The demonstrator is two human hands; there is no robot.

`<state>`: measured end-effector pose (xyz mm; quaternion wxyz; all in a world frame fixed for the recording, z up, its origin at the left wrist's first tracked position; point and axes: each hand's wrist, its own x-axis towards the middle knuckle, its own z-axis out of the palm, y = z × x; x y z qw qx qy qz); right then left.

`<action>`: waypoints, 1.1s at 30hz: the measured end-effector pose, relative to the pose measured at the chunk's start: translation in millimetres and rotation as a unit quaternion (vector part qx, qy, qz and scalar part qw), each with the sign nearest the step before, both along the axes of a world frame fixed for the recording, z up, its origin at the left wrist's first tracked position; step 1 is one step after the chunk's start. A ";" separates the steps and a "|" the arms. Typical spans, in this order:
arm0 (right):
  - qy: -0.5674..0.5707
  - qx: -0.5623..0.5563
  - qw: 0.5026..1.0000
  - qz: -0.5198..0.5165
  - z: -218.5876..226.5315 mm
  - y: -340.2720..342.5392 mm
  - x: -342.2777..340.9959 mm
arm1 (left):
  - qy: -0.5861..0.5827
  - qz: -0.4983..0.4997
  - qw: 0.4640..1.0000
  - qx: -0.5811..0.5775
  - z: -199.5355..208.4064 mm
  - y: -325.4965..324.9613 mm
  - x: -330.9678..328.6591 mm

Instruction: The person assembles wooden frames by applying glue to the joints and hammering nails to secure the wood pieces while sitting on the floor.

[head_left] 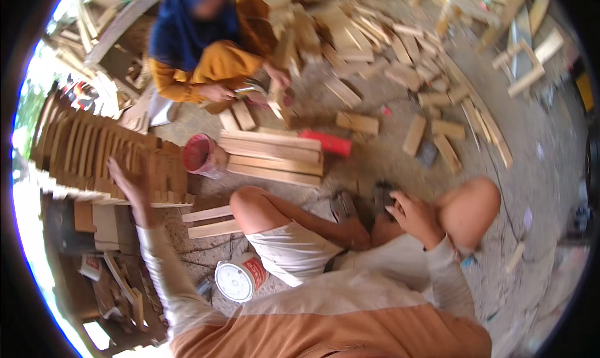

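Thin wooden slats (78, 142) lie stacked near the left hand (132, 181).

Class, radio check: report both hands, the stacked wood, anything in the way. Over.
Left hand open at the stacked wood, contact unclear. Right hand loosely open by the right leg, nothing seen in it. Reddish bucket close by the stack.

At far left, a stack of wooden slats (94, 144), with the left hand (132, 178) before its right part. Right of the stack, a bucket (204, 155), then a row of planks (275, 149); behind these, a co-worker (215, 61). Beyond to the right, scattered wood blocks (357, 123). Nearer, below the left knee (247, 206), a lidded pail (236, 282); beside the right knee (478, 201), the right hand (417, 217).
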<state>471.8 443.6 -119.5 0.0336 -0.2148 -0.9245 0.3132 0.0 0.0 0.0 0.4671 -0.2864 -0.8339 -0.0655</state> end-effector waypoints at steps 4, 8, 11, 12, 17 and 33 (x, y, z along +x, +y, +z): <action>-0.041 -0.003 0.998 0.045 -19.5 -9.2 13.7 | -0.385 -0.287 0.836 0.265 -140.3 87.6 135.7; -0.064 0.023 0.992 0.110 -34.2 -15.2 26.6 | -0.534 -0.268 0.764 0.244 -184.4 199.4 243.5; -0.088 0.017 0.987 0.133 -34.0 -17.1 36.7 | -0.500 -0.429 0.741 0.128 -203.3 262.0 286.1; -0.090 0.012 0.986 0.136 -34.0 -17.1 39.8 | -0.441 -0.498 0.744 0.066 -212.4 272.8 297.4; -0.095 -0.025 0.991 0.089 -31.0 -14.1 49.3 | -0.497 -0.476 0.710 -0.148 -237.2 283.8 332.9; 0.001 0.073 0.981 0.181 -43.7 1.6 -51.3 | -0.594 -0.292 0.689 -0.295 -301.6 265.4 308.8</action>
